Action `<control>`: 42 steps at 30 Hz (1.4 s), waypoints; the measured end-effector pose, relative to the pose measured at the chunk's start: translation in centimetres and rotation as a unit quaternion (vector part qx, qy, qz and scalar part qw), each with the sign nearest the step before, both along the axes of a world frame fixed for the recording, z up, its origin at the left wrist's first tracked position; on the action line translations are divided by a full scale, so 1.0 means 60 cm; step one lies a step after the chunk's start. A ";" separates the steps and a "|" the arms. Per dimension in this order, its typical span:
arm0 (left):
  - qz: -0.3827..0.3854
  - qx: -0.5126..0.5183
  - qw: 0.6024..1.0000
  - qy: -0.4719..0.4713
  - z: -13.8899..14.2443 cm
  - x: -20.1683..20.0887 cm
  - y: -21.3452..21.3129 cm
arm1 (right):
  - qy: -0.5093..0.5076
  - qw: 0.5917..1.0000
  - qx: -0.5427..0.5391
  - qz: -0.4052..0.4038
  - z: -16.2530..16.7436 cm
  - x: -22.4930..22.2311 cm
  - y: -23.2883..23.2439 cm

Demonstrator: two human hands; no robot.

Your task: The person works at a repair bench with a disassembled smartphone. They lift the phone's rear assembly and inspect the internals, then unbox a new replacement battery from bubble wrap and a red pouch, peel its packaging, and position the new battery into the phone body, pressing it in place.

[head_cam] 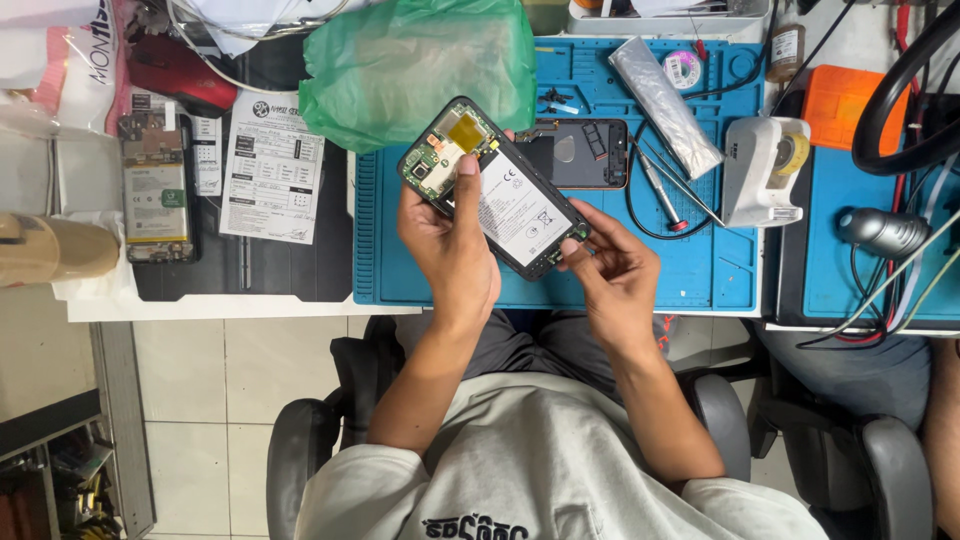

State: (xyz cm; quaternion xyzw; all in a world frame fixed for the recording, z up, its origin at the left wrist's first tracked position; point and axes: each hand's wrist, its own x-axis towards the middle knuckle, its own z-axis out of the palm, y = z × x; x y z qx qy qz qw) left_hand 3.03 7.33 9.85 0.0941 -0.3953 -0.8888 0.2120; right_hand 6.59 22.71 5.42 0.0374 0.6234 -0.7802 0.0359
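My left hand [450, 245] grips an opened smartphone [495, 185] with its back cover off, thumb pressed near the green circuit board and yellow patch at its upper end. The white battery faces up. My right hand [610, 270] pinches the phone's lower right corner with its fingertips. The phone is tilted, held above the blue work mat [690, 270]. A black phone back cover [580, 152] lies on the mat just behind it.
A screwdriver [660, 195] and a silver foil bag [665, 105] lie on the mat, a white tape dispenser [765, 170] to the right. A green plastic bag [420, 65] sits behind. Another opened phone [157, 190] and a printed sheet [272, 165] lie left.
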 end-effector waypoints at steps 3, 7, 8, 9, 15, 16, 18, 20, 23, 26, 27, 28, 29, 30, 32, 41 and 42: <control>0.001 0.003 1.000 0.010 0.000 -0.002 -0.004 | 0.009 0.999 -0.026 0.021 0.006 0.000 0.001; 0.003 0.002 1.000 0.012 0.001 -0.001 -0.006 | 0.015 0.999 -0.025 0.018 0.011 0.001 -0.002; 0.001 0.001 1.000 0.012 0.000 -0.002 -0.005 | 0.014 1.000 -0.008 0.009 0.012 0.001 -0.003; 0.000 0.000 1.000 0.012 0.000 -0.001 -0.005 | 0.012 1.000 0.009 0.000 0.012 0.001 -0.004; 0.008 0.023 1.000 0.011 -0.005 -0.001 -0.004 | 0.022 0.998 0.058 -0.016 0.016 0.008 -0.007; 0.006 0.029 1.000 0.010 -0.006 0.000 -0.005 | 0.022 0.998 0.064 -0.018 0.017 0.011 -0.007; 0.001 0.044 0.999 0.015 -0.010 0.001 -0.006 | 0.025 0.998 0.047 -0.027 0.019 0.014 -0.009; -0.004 0.058 0.998 0.023 -0.014 0.001 -0.007 | 0.040 0.998 0.031 -0.034 0.022 0.017 -0.012; -0.012 0.083 0.996 0.034 -0.022 0.005 -0.009 | 0.069 0.997 0.014 -0.043 0.030 0.024 -0.017; -0.023 0.116 0.992 0.034 -0.035 0.008 -0.013 | 0.108 0.992 0.025 -0.053 0.042 0.035 -0.023; -0.028 0.127 0.991 0.035 -0.041 0.009 -0.013 | 0.139 0.988 0.041 -0.052 0.047 0.039 -0.024; -0.033 0.137 0.989 0.037 -0.047 0.009 -0.014 | 0.171 0.982 0.056 -0.051 0.051 0.041 -0.027; -0.042 0.149 0.987 0.039 -0.053 0.010 -0.014 | 0.193 0.975 0.088 -0.059 0.056 0.043 -0.028; -0.051 0.161 0.985 0.041 -0.060 0.010 -0.014 | 0.215 0.967 0.120 -0.067 0.060 0.046 -0.030; -0.064 0.185 0.980 0.043 -0.074 0.011 -0.012 | 0.253 0.949 0.168 -0.087 0.066 0.047 -0.034; -0.056 0.269 0.959 0.074 -0.094 0.018 -0.009 | 0.313 0.924 0.189 -0.110 0.056 0.051 -0.040; -0.058 0.274 0.957 0.077 -0.092 0.019 -0.011 | 0.317 0.925 0.182 -0.106 0.054 0.051 -0.040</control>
